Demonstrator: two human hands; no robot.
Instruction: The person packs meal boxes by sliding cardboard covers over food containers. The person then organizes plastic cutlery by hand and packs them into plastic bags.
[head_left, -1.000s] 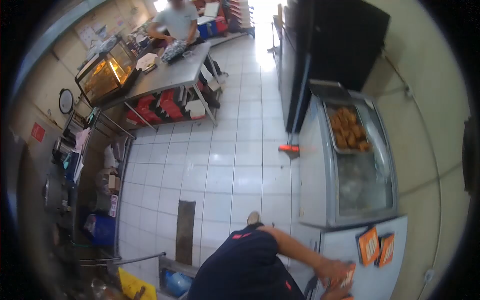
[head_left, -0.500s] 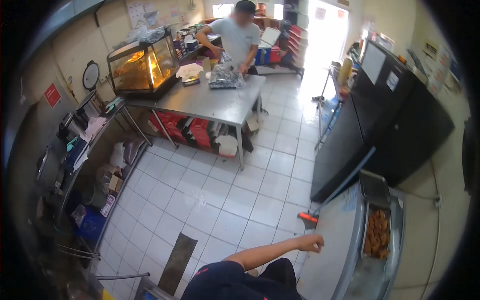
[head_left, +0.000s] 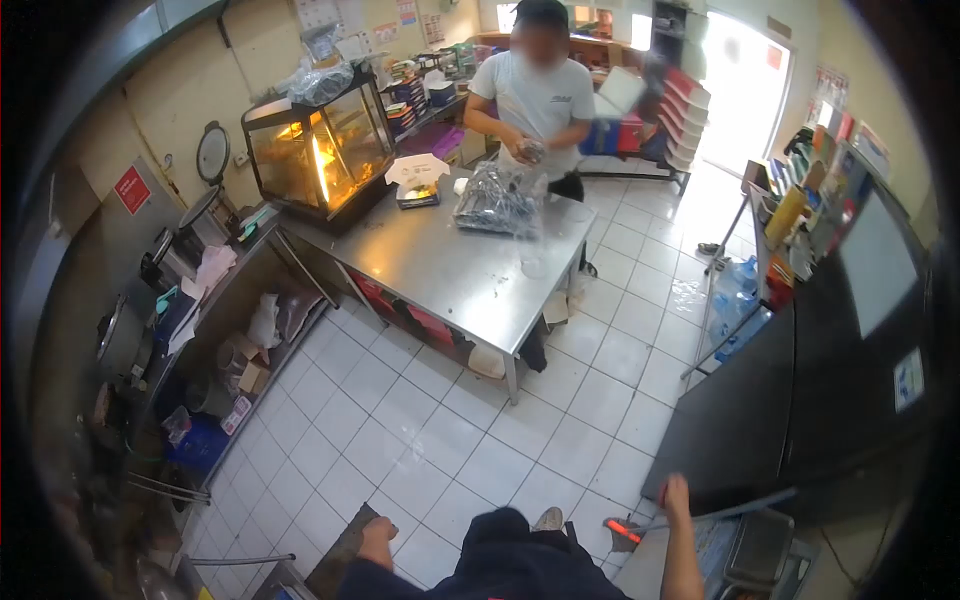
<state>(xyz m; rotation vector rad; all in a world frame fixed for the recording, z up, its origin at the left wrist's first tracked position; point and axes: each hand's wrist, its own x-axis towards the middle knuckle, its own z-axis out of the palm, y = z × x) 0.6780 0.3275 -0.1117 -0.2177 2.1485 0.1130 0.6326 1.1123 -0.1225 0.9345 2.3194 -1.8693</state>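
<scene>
Low in the view, my left hand (head_left: 378, 530) hangs beside my body with its fingers curled in, above a dark mat (head_left: 345, 555); nothing shows in it. My right hand (head_left: 676, 492) is raised on the other side, near the dark refrigerator (head_left: 730, 410) and the chest freezer (head_left: 650, 565). Its fingers are closed, and a small red bit shows at their edge, too small to name. A dark metal tray (head_left: 760, 545) lies on the freezer at the lower right. An orange-and-grey thing (head_left: 622, 530) is on the floor between my shoe and the freezer.
Ahead stands a steel table (head_left: 490, 280) with a bundle in clear plastic (head_left: 495, 200), an open food box (head_left: 418, 182) and a lit display warmer (head_left: 320, 150). A co-worker (head_left: 540, 90) stands behind it, handling something plastic. A cluttered counter (head_left: 215, 270) runs along the left.
My view has swung right and come nearer the table. My left arm has moved from beside the freezer to my left side; my right hand has come into view. The co-worker's hands have risen.
</scene>
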